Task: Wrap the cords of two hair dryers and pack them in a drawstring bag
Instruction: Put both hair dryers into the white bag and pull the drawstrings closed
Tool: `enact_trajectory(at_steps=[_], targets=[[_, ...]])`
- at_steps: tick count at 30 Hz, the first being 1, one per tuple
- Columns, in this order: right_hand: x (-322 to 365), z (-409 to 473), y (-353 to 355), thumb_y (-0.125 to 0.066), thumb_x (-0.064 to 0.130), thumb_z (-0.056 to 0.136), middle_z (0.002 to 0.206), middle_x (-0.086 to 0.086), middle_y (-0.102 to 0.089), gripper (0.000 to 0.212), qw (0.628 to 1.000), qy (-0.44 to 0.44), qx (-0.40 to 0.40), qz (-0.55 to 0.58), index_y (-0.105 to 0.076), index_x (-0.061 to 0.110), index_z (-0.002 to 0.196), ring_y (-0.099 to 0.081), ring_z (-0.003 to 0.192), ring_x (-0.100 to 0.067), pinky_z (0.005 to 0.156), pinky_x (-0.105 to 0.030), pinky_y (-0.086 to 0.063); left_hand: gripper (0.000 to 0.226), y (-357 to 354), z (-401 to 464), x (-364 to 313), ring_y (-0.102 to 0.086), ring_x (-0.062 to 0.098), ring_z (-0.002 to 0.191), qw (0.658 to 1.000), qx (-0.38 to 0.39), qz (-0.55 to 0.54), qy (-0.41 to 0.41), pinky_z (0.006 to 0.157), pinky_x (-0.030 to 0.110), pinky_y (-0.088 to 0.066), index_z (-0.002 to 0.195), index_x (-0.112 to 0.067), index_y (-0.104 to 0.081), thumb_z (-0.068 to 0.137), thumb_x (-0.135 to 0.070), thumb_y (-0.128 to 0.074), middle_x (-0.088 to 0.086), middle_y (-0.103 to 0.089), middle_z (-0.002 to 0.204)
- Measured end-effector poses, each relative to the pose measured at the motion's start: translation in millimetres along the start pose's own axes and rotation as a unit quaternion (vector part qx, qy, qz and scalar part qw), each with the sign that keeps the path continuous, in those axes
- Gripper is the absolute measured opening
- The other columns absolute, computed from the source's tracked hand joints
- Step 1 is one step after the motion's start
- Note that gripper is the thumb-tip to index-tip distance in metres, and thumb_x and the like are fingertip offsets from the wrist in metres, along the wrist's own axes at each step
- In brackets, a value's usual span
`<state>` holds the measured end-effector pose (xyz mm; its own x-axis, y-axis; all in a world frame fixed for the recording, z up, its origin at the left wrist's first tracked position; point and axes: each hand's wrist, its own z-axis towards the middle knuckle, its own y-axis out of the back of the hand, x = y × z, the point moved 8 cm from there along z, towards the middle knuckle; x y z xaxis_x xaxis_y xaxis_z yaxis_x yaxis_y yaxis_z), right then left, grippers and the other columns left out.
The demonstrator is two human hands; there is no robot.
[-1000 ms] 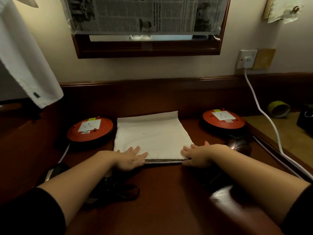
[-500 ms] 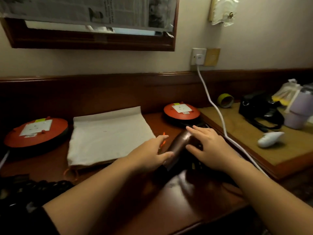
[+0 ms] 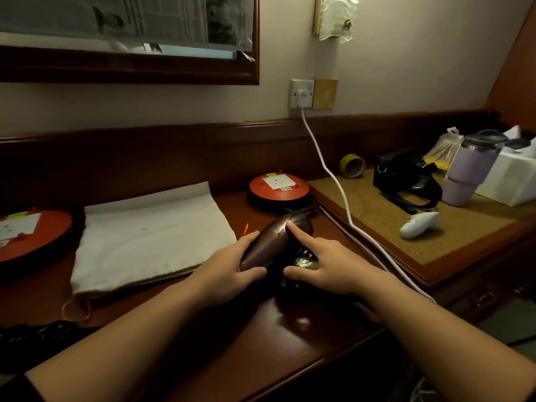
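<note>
A brown hair dryer (image 3: 271,242) lies on the dark wooden desk (image 3: 290,323), just right of the flat white drawstring bag (image 3: 150,239). My left hand (image 3: 229,274) grips the dryer's barrel, fingers over the top and thumb below. My right hand (image 3: 324,265) rests spread over the dryer's dark handle part, with the index fingertip on the rear of the body. The bag's orange drawstring loop (image 3: 76,309) pokes out at its near left corner. A dark tangle of cord (image 3: 43,335) lies at the lower left; what it belongs to is hidden.
Red cable reels sit at the far left (image 3: 29,233) and behind the dryer (image 3: 278,185). A white cable (image 3: 342,204) runs from the wall socket down past my right hand. On the raised matted surface stand a tape roll (image 3: 352,166), black bag (image 3: 406,175), lilac tumbler (image 3: 470,169) and a white handheld device (image 3: 417,224).
My view has swung right. Both hands left the bag's near edge and moved to the hair dryer; the left hand has closed around its barrel.
</note>
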<state>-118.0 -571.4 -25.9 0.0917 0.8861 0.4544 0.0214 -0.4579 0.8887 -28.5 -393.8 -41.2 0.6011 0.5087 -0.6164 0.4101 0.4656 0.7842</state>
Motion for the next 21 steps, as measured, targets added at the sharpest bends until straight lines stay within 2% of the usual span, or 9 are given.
enact_trajectory(at_steps=[8,10,12,14,16,17,19,20,21], targets=[[45.0,29.6,5.5,-0.057,0.074,0.083,0.129,0.001,-0.061,0.078,0.989,0.072,-0.102,0.078,-0.015,0.067,0.149,-0.055,0.123,-0.017,0.105,-0.038,-0.046,0.081,65.9,-24.4,15.1,-0.063,0.011,0.114,1.0,0.0,0.01,0.009,0.095,0.026,-0.053,0.158,-0.041,-0.03,0.09,-0.05,-0.073,-0.01,-0.055,0.141],[58.3,34.1,8.7,-0.06,0.069,0.086,0.134,-0.001,-0.062,0.078,0.986,0.092,-0.119,0.069,-0.02,0.06,0.152,-0.056,0.124,-0.018,0.105,-0.035,-0.047,0.059,85.6,-33.9,26.2,-0.067,0.009,0.107,0.998,-0.002,-0.063,0.029,0.089,0.024,-0.053,0.151,-0.043,-0.041,0.098,-0.045,-0.065,-0.01,-0.065,0.129],[65.9,37.1,14.0,-0.064,0.062,0.089,0.14,-0.001,-0.06,0.077,0.985,0.095,-0.127,0.074,-0.025,0.054,0.154,-0.058,0.122,-0.015,0.1,-0.03,-0.048,0.034,110.7,-41.3,49.4,-0.068,0.013,0.096,0.992,-0.056,-0.088,0.065,0.08,0.029,-0.052,0.138,-0.039,-0.053,0.104,-0.034,-0.055,-0.004,-0.071,0.113],[70.6,38.9,17.3,-0.066,0.058,0.09,0.135,0.003,-0.06,0.074,0.983,0.09,-0.124,0.102,-0.027,0.055,0.153,-0.07,0.103,-0.011,0.086,-0.026,-0.055,0.031,129.3,-47.3,83.6,-0.063,0.015,0.089,0.99,-0.09,0.025,0.11,0.075,0.033,-0.049,0.129,-0.033,-0.059,0.098,-0.031,-0.06,0.0,-0.069,0.112],[76.7,38.7,15.2,-0.067,0.055,0.091,0.118,0.009,-0.065,0.071,0.981,0.083,-0.105,0.14,-0.028,0.059,0.15,-0.075,0.076,-0.011,0.067,-0.022,-0.059,0.042,125.4,-54.0,113.4,-0.059,0.017,0.1,0.971,-0.021,0.185,0.15,0.085,0.035,-0.05,0.129,-0.031,-0.058,0.089,-0.041,-0.068,-0.002,-0.062,0.118],[82.7,37.3,13.4,-0.067,0.054,0.091,0.11,0.009,-0.068,0.07,0.98,0.082,-0.098,0.152,-0.029,0.059,0.15,-0.075,0.07,-0.013,0.064,-0.023,-0.059,0.044,120.0,-55.8,126.8,-0.057,0.019,0.106,0.956,0.017,0.243,0.161,0.09,0.038,-0.049,0.127,-0.033,-0.058,0.087,-0.048,-0.069,-0.003,-0.059,0.118],[98.1,33.6,6.2,-0.069,0.053,0.09,0.105,0.004,-0.073,0.069,0.979,0.09,-0.082,0.164,-0.033,0.059,0.149,-0.075,0.065,-0.017,0.063,-0.026,-0.061,0.023,115.0,-56.2,142.7,-0.056,0.021,0.104,0.943,0.035,0.287,0.165,0.089,0.041,-0.05,0.105,-0.039,-0.06,0.087,-0.053,-0.066,-0.005,-0.057,0.109],[106.9,31.8,0.2,-0.069,0.054,0.089,0.108,0.002,-0.073,0.069,0.978,0.098,-0.07,0.168,-0.035,0.06,0.148,-0.076,0.065,-0.018,0.063,-0.026,-0.061,0.011,115.0,-55.3,144.8,-0.057,0.021,0.099,0.947,0.027,0.276,0.16,0.086,0.04,-0.05,0.092,-0.04,-0.059,0.09,-0.048,-0.065,-0.004,-0.059,0.106],[116.0,29.4,-6.9,-0.07,0.054,0.089,0.112,0.002,-0.072,0.068,0.977,0.106,-0.057,0.174,-0.037,0.06,0.147,-0.076,0.066,-0.019,0.063,-0.026,-0.061,0.01,115.5,-52.9,146.6,-0.058,0.02,0.094,0.956,0.013,0.253,0.151,0.084,0.039,-0.051,0.085,-0.039,-0.058,0.092,-0.042,-0.064,-0.003,-0.063,0.103]])
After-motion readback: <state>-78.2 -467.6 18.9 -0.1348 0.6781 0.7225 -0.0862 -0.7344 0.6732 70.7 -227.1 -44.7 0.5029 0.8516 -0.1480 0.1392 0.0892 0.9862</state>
